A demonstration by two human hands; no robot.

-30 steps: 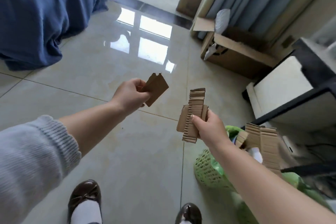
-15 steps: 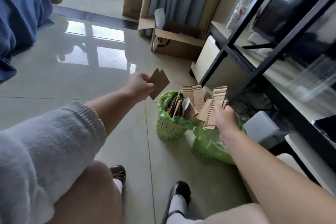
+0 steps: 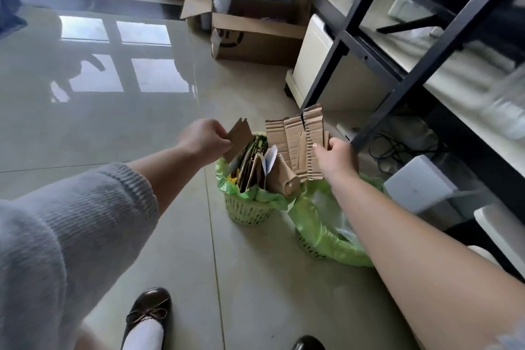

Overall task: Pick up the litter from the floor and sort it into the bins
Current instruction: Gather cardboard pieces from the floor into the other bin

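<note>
A: Two cardboard pieces are held above the bins. The small flat scrap (image 3: 238,138) is pinched by the left hand (image 3: 205,139), just over the left green basket (image 3: 247,212).

B: And the corrugated strip (image 3: 310,145)?

A: It is clamped in the right hand (image 3: 336,158), over the gap between the left basket and the right basket (image 3: 326,239).

B: How is the left basket filled?

A: It is packed with upright cardboard and paper. Farther away an open carton (image 3: 255,37) is seen on the tiled floor (image 3: 113,122), and a black shelf frame (image 3: 403,74) at the right.
</note>
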